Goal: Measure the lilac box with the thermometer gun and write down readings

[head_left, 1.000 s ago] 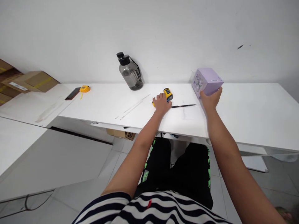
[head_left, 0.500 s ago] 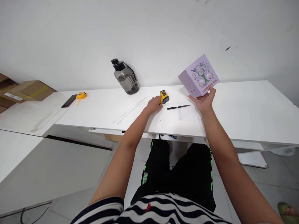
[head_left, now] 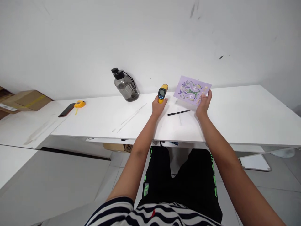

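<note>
With the black pen point(head_left: 178, 113) on the tabletop point(head_left: 244, 116) as landmark, the yellow handheld meter point(head_left: 162, 92) is gripped in the left hand point(head_left: 158, 107) beyond its left end; the purple box point(head_left: 191, 91), tilted, is grasped by the right hand point(head_left: 204, 105) beyond its right end.

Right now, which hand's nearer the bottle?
Left. The left hand, gripping the yellow device, is right of the bottle; the right hand, holding the purple box, is farther right.

Soft, even light here; the wall point(head_left: 150, 40) greys toward three o'clock, shadow pooling under the desk point(head_left: 237, 116) at six.
</note>
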Available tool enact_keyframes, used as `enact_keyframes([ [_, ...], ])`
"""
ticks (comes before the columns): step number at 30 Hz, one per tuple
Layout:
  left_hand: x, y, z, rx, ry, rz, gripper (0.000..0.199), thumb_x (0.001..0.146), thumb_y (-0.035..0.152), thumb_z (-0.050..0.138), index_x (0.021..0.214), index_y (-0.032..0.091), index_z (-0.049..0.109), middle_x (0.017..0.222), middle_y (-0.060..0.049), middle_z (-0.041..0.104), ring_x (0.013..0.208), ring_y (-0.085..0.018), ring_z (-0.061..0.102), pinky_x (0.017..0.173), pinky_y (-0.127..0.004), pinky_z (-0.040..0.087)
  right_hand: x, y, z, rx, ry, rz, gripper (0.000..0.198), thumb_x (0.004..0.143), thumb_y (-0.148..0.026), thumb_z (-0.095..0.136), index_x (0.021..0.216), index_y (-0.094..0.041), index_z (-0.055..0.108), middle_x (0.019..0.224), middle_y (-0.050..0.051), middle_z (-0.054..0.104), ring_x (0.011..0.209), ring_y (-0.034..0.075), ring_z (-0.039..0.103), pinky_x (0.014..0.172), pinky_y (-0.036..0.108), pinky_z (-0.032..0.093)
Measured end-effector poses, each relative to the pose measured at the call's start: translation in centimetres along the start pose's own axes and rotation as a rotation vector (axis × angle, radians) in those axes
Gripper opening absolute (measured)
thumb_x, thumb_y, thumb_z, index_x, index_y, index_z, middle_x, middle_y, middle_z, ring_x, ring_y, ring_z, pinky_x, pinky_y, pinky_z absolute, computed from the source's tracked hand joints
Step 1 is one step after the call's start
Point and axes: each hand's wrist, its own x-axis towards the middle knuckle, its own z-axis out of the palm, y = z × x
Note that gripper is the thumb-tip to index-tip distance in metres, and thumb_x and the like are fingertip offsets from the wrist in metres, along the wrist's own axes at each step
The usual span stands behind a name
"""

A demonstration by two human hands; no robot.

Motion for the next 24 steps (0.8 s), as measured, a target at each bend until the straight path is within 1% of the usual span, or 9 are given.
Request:
enact_keyframes([
  [2,-0.1,0.3,1.1,-0.110,0.007,-0.013,0.024,0.085,0.038,0.070,0.100,0.021,0.067,0.087,-0.001,0.068,0.076,-0.014,0.059,0.070,-0.026,0.048,0.2,0.4,-0.4,-0.080,0.040,-0.015,0.079,0.080,-0.065,0.053,0.147,-0.027,0.033,0.127,0.012,0.057,0.120,0.029,0.064,0.099,0.054,0.055],
  [4,-0.3,0.6,1.8,-0.209,0.011,-0.014,0.025,0.084,0.040,0.072,0.098,0.020,0.067,0.089,-0.001,0.067,0.074,-0.013,0.058,0.069,-0.026,0.047,0.3,0.8,-0.7,-0.149,0.083,-0.021,0.079,0.083,-0.063,0.052,0.149,-0.026,0.029,0.125,0.013,0.056,0.118,0.029,0.064,0.098,0.055,0.055],
  [8,-1.1,1.0,2.4,-0.280,0.012,0.025,0.025,0.079,0.036,0.076,0.097,0.020,0.067,0.087,-0.001,0.067,0.077,-0.013,0.059,0.073,-0.026,0.049,0.6,1.7,-1.0,-0.257,0.102,-0.078,0.079,0.088,-0.061,0.048,0.153,-0.027,0.021,0.124,0.013,0.054,0.115,0.029,0.066,0.099,0.055,0.054],
  [10,-1.8,1.2,2.5,-0.273,-0.012,0.055,0.027,0.078,0.033,0.077,0.099,0.020,0.068,0.087,-0.001,0.069,0.079,-0.014,0.061,0.076,-0.027,0.050,0.7,2.0,-1.2,-0.291,0.078,-0.123,0.077,0.089,-0.060,0.047,0.154,-0.029,0.019,0.126,0.013,0.054,0.116,0.028,0.065,0.100,0.054,0.053],
  [13,-2.7,1.3,2.5,-0.224,-0.095,0.101,0.028,0.079,0.032,0.077,0.103,0.020,0.069,0.089,-0.001,0.071,0.080,-0.015,0.063,0.076,-0.027,0.052,0.7,2.0,-1.4,-0.324,0.036,-0.175,0.078,0.090,-0.057,0.049,0.155,-0.029,0.016,0.128,0.013,0.053,0.118,0.028,0.064,0.103,0.054,0.051],
  [16,-3.4,1.3,2.5,-0.122,-0.178,0.154,0.032,0.082,0.031,0.075,0.112,0.021,0.069,0.098,-0.003,0.075,0.087,-0.017,0.068,0.080,-0.028,0.053,0.4,1.8,-1.4,-0.363,0.014,-0.233,0.080,0.088,-0.057,0.050,0.155,-0.029,0.016,0.124,0.012,0.053,0.116,0.028,0.064,0.103,0.054,0.050],
  [20,-3.8,1.1,2.5,0.011,-0.218,0.259,0.041,0.082,0.027,0.076,0.122,0.021,0.067,0.115,-0.006,0.076,0.103,-0.021,0.071,0.091,-0.032,0.054,-0.1,1.3,-1.3,-0.388,-0.042,-0.301,0.081,0.086,-0.057,0.052,0.153,-0.028,0.016,0.122,0.011,0.051,0.114,0.028,0.063,0.104,0.055,0.049],
  [24,-4.0,0.9,2.6,0.024,-0.244,0.349,0.041,0.084,0.025,0.075,0.124,0.019,0.066,0.121,-0.008,0.076,0.111,-0.022,0.071,0.096,-0.032,0.055,-0.5,0.8,-1.0,-0.394,-0.095,-0.321,0.083,0.084,-0.057,0.055,0.152,-0.028,0.016,0.124,0.012,0.050,0.116,0.029,0.061,0.107,0.056,0.048],
])
